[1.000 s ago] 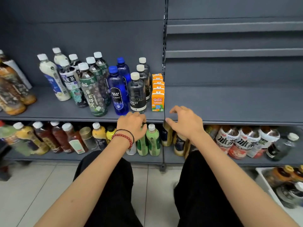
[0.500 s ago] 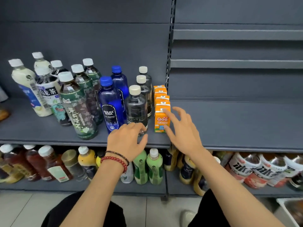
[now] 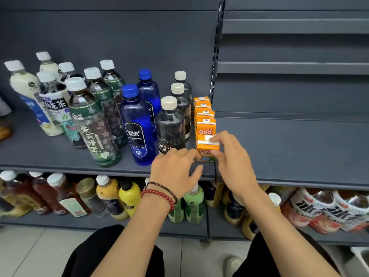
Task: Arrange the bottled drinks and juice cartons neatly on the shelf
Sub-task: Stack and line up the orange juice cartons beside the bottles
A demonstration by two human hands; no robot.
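My right hand point(image 3: 233, 162) pinched the front carton point(image 3: 206, 146) at the near end of the orange row point(image 3: 204, 114), on the shelf point(image 3: 60, 154). My left hand point(image 3: 173, 172) touched its left side, grip unclear. Best, I judged, to square it in line without nudging the soda bottle point(image 3: 170, 126).

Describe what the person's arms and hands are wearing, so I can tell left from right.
No sleeves or gloves show. The left hand has two bracelets at its wrist: a red bead bracelet and a thin dark bracelet beside it. The right hand has nothing at its wrist. No rings are visible.
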